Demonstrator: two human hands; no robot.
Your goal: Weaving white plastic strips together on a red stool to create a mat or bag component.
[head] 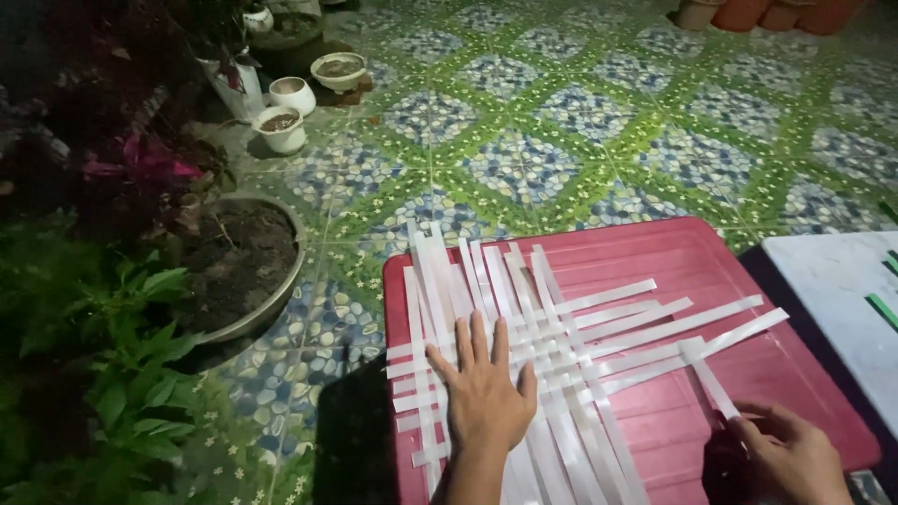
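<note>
The right hand (790,454) pinches the near end of one white strip (711,382) between thumb and fingers, closed down on it at the lower right corner of the work. That strip runs up and away from the pinch to where it meets a long crosswise strip, its far end tucked among the others. Off to the left of the pinch, the left hand (482,393) lies flat and spread, palm down, gripping nothing — it simply presses on the woven patch of white strips (552,355), where upright strips cross sideways ones.

The strips look thin, flat and light, bending easily yet springy enough to lift or slide out of the weave — probably slippery on the smooth plastic. A hold near an end, flat between the fingertips, seems best; a sharp fold would likely crease them.

Beneath everything lies a red plastic lid (786,365). Beyond it to the right is a pale tabletop (842,281) with green strips, and farther left, past the patterned tile floor (524,140), stand potted plants (234,271).
</note>
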